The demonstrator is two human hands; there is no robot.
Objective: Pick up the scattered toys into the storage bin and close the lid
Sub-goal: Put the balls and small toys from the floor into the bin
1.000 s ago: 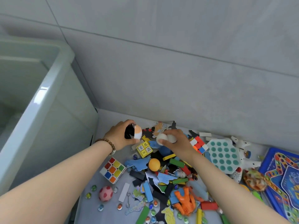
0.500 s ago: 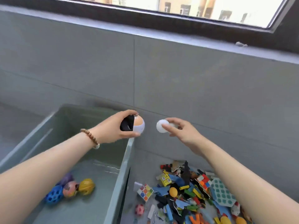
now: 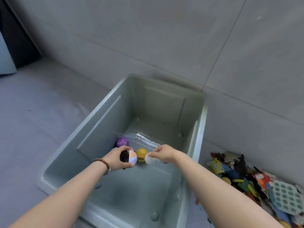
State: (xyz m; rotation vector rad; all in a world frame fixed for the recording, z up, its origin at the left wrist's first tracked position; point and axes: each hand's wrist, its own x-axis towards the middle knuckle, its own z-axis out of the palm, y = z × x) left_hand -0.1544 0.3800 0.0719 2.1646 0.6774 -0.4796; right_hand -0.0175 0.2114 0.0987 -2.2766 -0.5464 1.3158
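Bin (image 3: 105, 112) now under both hands; toy pile (image 3: 256, 180) shifted right.

Soft, even daylight, moderately bright; white glare streaks on the pale grey-green plastic storage bin (image 3: 199, 129) floor; slight motion blur throughout; wide-angle bending at edges; faint shadows only.

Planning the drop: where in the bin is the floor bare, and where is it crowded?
Bare: the bin floor from the far wall down to the yellow ball, and the near stretch under the forearms. Crowded: the left wall by the purple ball.
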